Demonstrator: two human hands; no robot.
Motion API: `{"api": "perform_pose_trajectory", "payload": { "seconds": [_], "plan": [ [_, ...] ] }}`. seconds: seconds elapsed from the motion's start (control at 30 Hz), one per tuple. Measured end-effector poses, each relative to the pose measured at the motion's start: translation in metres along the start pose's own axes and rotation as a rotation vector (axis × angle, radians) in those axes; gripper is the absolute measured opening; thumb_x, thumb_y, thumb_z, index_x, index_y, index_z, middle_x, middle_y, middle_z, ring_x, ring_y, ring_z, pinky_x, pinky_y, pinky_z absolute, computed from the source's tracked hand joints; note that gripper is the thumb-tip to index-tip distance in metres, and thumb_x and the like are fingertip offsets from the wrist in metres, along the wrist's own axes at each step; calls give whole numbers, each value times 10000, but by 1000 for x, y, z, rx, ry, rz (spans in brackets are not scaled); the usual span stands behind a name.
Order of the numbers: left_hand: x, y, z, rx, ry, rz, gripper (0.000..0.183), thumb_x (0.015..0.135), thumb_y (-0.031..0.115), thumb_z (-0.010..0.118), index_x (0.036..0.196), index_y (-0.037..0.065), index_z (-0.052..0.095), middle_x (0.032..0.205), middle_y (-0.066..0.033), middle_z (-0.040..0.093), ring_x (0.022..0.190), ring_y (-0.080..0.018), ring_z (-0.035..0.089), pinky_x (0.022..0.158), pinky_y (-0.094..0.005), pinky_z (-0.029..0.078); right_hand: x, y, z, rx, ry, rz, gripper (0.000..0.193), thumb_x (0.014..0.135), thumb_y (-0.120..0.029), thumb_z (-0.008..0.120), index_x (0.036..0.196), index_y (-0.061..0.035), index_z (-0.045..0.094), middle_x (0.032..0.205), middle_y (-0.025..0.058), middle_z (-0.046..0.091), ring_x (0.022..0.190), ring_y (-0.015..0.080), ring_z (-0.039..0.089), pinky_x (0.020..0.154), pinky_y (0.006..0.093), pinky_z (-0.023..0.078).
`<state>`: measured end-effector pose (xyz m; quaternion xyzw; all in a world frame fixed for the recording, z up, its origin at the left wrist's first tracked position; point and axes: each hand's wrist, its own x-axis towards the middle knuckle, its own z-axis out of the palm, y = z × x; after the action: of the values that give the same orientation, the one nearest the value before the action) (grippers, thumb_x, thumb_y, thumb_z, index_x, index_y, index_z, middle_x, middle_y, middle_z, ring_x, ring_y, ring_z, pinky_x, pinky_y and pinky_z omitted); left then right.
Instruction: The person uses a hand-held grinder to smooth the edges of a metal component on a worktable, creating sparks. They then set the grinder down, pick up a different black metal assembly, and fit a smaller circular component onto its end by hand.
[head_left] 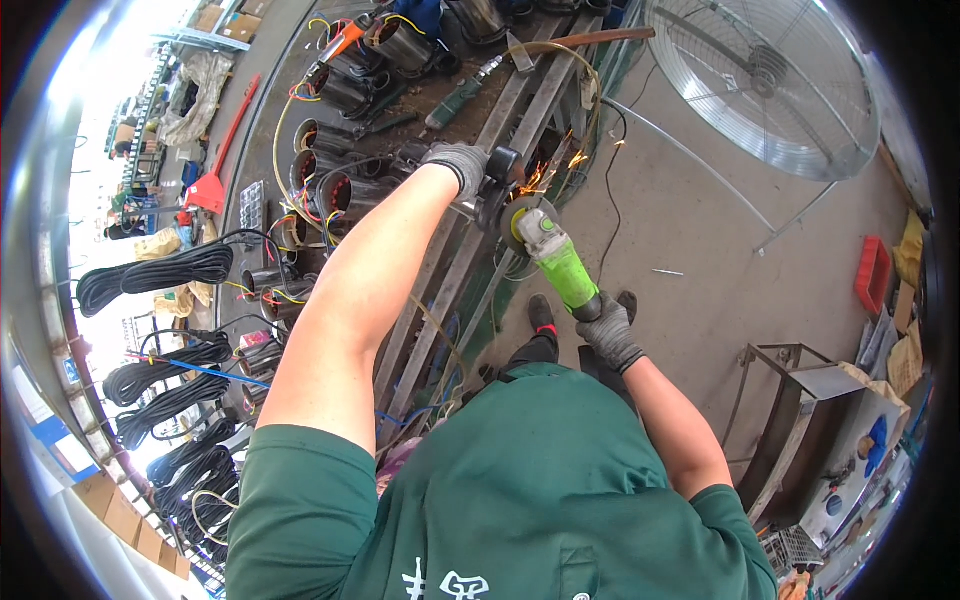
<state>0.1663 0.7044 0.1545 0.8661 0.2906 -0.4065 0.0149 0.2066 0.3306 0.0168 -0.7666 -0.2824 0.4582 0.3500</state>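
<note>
Fingers of right hand [608,332] & left hand [458,166] wrapped round green angle grinder [556,258], disc sparking btwn.

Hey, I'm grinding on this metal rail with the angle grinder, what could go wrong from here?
Sparks spray toward the thin cable draped over the rail and could scorch it. Your left hand grips the side handle close to the disc, so a kickback may catch the knit glove. Loose cables by your shoes could trip you.

Single head-worn fisheye view, looking steeply down over the chest, close to the workbench [500,120], rim perhaps distorted
</note>
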Motion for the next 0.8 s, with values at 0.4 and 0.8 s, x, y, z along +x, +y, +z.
{"api": "perform_pose_trajectory", "payload": {
  "seconds": [0.4,0.8],
  "plan": [
    [-18,-1,-4,-49,32,12,354,869,157,661,1215,88,689,1244,-160,672,1173,-308,641,969,-414,515,-1,-5,-2,70,-71,-2,498,652,-122,750,1104,-21,565,851,93,683,731,220,684,661,352,561],
    [-13,1,-1,21,24,0,354,867,92,642,1217,56,679,1242,-183,668,1171,-314,643,967,-417,520,-3,-3,-3,302,-187,197,486,664,-16,742,1121,-27,579,736,43,613,541,145,582,484,310,501]
  ]
}}
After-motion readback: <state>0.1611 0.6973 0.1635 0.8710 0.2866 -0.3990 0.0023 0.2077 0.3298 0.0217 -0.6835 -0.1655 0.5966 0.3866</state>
